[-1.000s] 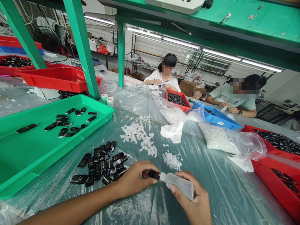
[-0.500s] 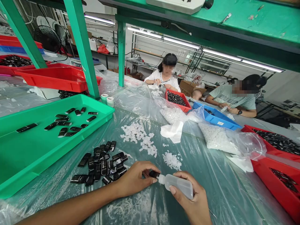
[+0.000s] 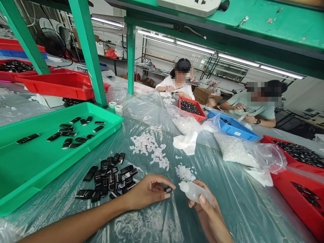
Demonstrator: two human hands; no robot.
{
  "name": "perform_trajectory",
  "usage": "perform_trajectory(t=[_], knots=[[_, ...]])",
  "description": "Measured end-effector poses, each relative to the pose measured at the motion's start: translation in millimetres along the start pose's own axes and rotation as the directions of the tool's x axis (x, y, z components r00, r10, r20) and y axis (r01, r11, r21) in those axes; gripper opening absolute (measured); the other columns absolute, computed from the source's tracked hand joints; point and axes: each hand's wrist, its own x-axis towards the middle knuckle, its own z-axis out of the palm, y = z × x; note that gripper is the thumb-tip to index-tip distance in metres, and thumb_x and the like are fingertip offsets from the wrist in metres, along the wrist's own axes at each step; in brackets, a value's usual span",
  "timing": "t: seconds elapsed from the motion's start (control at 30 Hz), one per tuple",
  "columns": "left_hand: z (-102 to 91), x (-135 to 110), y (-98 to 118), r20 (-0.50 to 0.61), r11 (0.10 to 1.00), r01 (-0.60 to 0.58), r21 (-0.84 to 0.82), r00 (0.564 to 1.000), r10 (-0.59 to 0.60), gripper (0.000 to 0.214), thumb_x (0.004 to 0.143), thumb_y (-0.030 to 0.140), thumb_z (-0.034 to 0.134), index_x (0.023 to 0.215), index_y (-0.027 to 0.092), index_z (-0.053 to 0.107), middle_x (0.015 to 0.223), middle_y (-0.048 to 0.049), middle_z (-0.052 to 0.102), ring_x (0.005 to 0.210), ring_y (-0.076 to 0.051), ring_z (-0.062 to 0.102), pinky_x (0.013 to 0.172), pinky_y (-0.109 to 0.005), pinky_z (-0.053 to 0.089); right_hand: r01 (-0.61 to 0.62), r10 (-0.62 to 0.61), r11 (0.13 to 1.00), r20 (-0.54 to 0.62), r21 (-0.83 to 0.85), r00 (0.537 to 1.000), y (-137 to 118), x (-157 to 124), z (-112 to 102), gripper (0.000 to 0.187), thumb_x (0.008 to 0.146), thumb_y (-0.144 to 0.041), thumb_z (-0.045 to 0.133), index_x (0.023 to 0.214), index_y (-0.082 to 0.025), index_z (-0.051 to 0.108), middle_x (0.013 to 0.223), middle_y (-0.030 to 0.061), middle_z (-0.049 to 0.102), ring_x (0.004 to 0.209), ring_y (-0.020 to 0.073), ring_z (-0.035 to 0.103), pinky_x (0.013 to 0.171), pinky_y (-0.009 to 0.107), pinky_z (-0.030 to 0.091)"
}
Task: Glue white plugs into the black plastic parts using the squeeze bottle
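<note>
Currently, the left hand (image 3: pixel 149 193) pinches a black piece (image 3: pixel 168 190) over the near side of the tabletop (image 3: pixel 240 192). The right hand (image 3: pixel 209 206) grips a bottle (image 3: pixel 194 191), its tip just apart from the piece. Near the left hand lies a dark pile (image 3: pixel 111 181); beyond, white chips (image 3: pixel 146 141); at the tabletop's left, a green tray (image 3: pixel 25 165).

Well lit, tube lts (image 3: pixel 195 46) in bkgd, glare on plastic (image 3: pixel 144 222).
</note>
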Motion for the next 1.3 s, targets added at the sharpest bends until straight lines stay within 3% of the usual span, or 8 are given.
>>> perform_trajectory(t=[0.1,0.2,0.33,0.47,0.73,1.07,1.3], knots=[[-0.8,-1,2,-0.036,0.997,0.047,0.062,0.998,-0.045,0.031,0.074,0.037,0.069,0.095,0.013,0.066,0.071,-0.0031,0.058,0.058,-0.010,0.046,0.052,-0.019,0.035,-0.042,0.045,0.987,-0.020,0.154,0.999,-2,1,2,0.042,0.065,-0.047,0.071,0.096,-0.020,0.063,0.075,0.0024,0.059,0.056,0.0124,0.047,0.055,0.026,0.043],[-1.1,-1,5,-0.068,0.994,0.051,0.099,0.997,-0.044,0.029,0.071,0.035,0.073,0.088,0.013,0.063,0.073,-0.0022,0.058,0.057,-0.009,0.044,0.053,-0.018,0.035,-0.048,0.052,0.978,-0.013,0.201,0.999,-1,2,1,0.041,0.066,-0.049,0.069,0.094,-0.020,0.064,0.072,0.0017,0.057,0.053,0.0114,0.043,0.051,0.027,0.041],[-0.2,-1,10,-0.038,0.990,0.048,0.129,0.998,-0.043,0.029,0.080,0.037,0.063,0.098,0.014,0.066,0.082,-0.0057,0.062,0.064,-0.012,0.052,0.058,-0.021,0.040,-0.038,0.039,0.998,-0.022,0.045,0.999,0,1,0,0.035,0.069,-0.047,0.067,0.090,-0.019,0.063,0.056,-0.0015,0.051,0.052,0.0129,0.044,0.052,0.025,0.038],[0.9,-2,14,-0.007,0.993,0.040,0.108,0.999,-0.039,0.034,0.088,0.041,0.051,0.112,0.019,0.062,0.100,-0.0094,0.063,0.069,-0.015,0.059,0.063,-0.025,0.044,-0.019,0.015,0.997,-0.045,-0.077,0.999,-3,0,3,0.036,0.066,-0.049,0.068,0.083,-0.018,0.062,0.055,-0.0019,0.048,0.052,0.0127,0.043,0.049,0.024,0.036],[1.8,-2,11,-0.010,0.988,0.037,0.147,0.999,-0.036,0.037,0.088,0.043,0.051,0.114,0.020,0.061,0.088,-0.0083,0.065,0.073,-0.017,0.058,0.065,-0.025,0.045,0.039,-0.074,0.960,-0.118,-0.276,0.990,-6,-2,6,0.039,0.060,-0.051,0.070,0.081,-0.019,0.062,0.063,-0.0002,0.054,0.054,0.0132,0.044,0.051,0.023,0.037],[3.5,-3,13,-0.033,0.948,-0.022,0.319,0.999,0.035,0.030,0.089,0.038,0.049,0.109,0.021,0.064,0.092,-0.0071,0.064,0.079,-0.019,0.057,0.066,-0.024,0.043,0.134,-0.177,0.914,-0.078,-0.383,0.981,-2,-6,11,0.035,0.063,-0.048,0.069,0.079,-0.020,0.060,0.067,0.0005,0.058,0.057,0.0148,0.050,0.049,0.022,0.038],[3.5,-3,14,-0.028,0.879,-0.034,0.476,0.998,0.054,0.032,0.091,0.036,0.046,0.117,0.024,0.059,0.091,-0.0056,0.064,0.070,-0.016,0.056,0.051,-0.019,0.034,0.152,-0.225,0.864,-0.097,-0.481,0.970,-1,-9,14,0.037,0.060,-0.048,0.071,0.080,-0.019,0.060,0.066,0.0001,0.057,0.053,0.0127,0.048,0.046,0.020,0.037]])
